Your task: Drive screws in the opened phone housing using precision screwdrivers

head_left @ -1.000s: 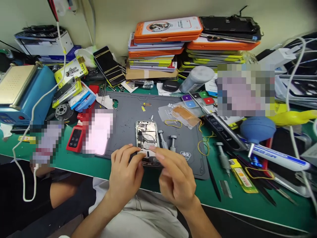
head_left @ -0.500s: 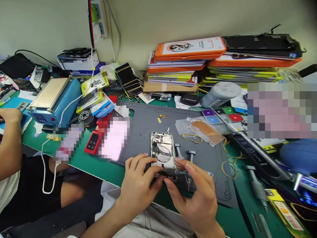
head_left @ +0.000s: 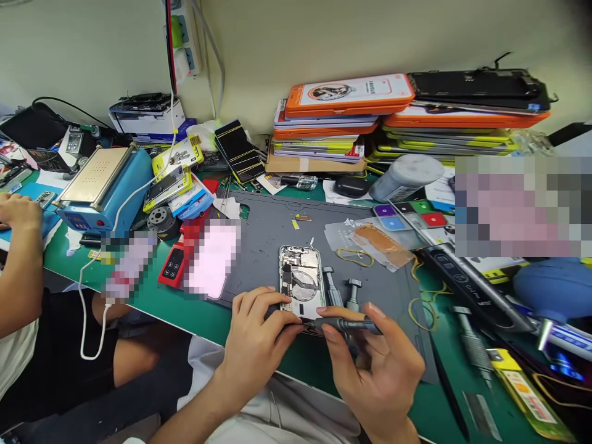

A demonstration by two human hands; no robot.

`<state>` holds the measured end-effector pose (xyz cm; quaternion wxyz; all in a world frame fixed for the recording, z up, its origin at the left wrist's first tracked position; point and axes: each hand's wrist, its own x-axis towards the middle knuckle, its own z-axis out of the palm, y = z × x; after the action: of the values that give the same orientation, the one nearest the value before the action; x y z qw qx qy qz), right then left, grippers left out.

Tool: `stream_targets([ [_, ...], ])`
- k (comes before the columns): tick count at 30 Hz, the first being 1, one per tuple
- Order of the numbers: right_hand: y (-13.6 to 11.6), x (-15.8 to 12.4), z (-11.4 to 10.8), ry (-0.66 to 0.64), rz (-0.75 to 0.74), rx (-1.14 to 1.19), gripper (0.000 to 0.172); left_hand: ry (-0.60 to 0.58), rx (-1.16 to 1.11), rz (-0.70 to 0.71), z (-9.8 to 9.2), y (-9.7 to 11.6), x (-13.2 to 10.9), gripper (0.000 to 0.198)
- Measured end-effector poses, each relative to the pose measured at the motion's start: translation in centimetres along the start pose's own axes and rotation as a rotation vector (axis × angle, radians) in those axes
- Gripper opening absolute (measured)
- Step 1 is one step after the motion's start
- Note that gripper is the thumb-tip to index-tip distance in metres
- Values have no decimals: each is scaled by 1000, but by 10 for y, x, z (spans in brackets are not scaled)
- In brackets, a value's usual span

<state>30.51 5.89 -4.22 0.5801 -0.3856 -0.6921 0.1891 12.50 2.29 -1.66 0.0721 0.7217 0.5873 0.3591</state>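
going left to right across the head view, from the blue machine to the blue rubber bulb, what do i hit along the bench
blue machine → red device → left hand → opened phone → right hand → blue rubber bulb

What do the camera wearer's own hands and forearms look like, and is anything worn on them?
The left hand and right hand are both bare: no gloves, and no rings show on the visible fingers. No watch, bracelet, cable or marking shows on the visible forearms, which are uncovered. Beneath them is a pale cloth garment.
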Motion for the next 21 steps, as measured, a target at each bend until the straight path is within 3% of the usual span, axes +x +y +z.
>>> stream_targets([
  [6, -1, 5, -14, 74, 22, -63, 58, -8, -55, 21, -5, -3, 2, 3],
  [10, 1, -1, -13, 19, -41, -143, 54, -17, -88, -11, -3, -8, 4, 11],
  [14, 3, -5, -8, -11, -110, -140, 64, -13, -109, -19, -1, -8, 5, 16],
  [21, 0, 0, -8, -71, -92, -107, 67, 3, -106, -38, -3, -5, 5, 18],
])
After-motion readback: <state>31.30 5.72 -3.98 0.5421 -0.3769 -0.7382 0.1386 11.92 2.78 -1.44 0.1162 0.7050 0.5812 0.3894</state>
